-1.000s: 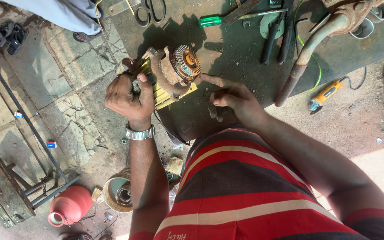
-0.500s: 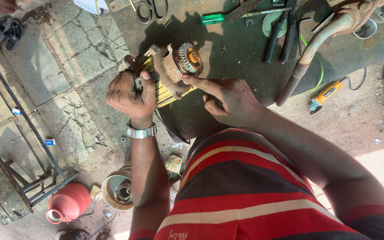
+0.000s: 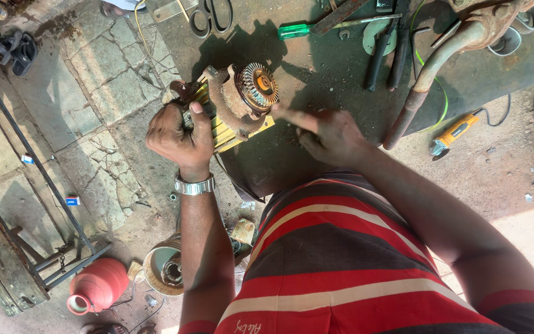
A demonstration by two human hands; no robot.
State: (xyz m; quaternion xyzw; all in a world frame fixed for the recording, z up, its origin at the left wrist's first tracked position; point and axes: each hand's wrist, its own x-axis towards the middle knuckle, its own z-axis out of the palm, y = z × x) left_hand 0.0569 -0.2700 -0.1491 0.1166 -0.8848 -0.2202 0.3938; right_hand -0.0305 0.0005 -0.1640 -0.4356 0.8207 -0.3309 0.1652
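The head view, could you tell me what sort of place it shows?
Probably an outdoor repair workshop: a dark metal workbench strewn with tools, a green-handled screwdriver, and a rusty yellow motor held by the left hand above cracked stone paving.

Yellow ribbed motor body (image 3: 227, 127) with a rusty brown end plate (image 3: 233, 102) and a coppery, orange-centred fan wheel (image 3: 259, 85). Silver wristwatch (image 3: 194, 185) on the left hand (image 3: 177, 133). Red shirt (image 3: 347, 266) banded with dark grey and cream stripes. Green-handled screwdriver (image 3: 296, 29); black scissors (image 3: 212, 13); yellow and black power tool (image 3: 455, 133); rust-brown bent pipe (image 3: 431, 71). Dark grey, grimy workbench (image 3: 316, 154). Red round tank (image 3: 97, 286) with a paler neck. Pale grey cracked floor slabs (image 3: 100, 93).
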